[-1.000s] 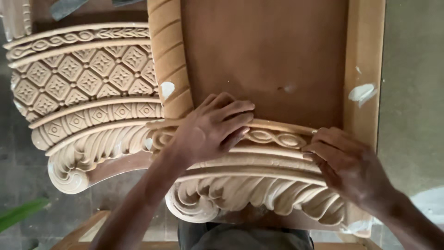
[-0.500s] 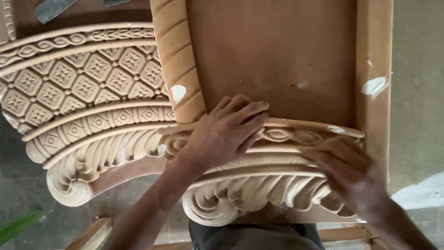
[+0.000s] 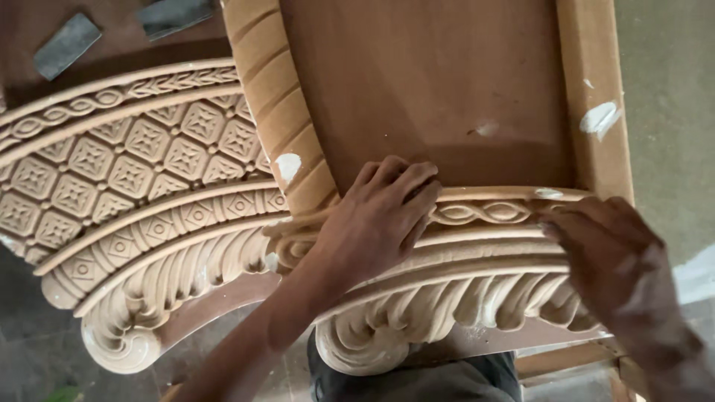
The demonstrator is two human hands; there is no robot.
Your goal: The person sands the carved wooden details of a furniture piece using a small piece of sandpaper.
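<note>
The carved wooden panel (image 3: 447, 246) fills the middle of the frame, its leafy moulded edge turned toward the person, likely so both hands can reach it. The left hand (image 3: 376, 219) lies flat and open on the braided band, fingers spread; the right hand (image 3: 611, 260) at right looks curled over the moulding, perhaps pinching something unseen.

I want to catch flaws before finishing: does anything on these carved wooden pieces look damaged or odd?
Pale filler-like patches stand out: one on the ribbed curved rail, one on the right frame strip, and a small mark on the flat panel. The carving under the left hand and right hand looks intact.
</note>
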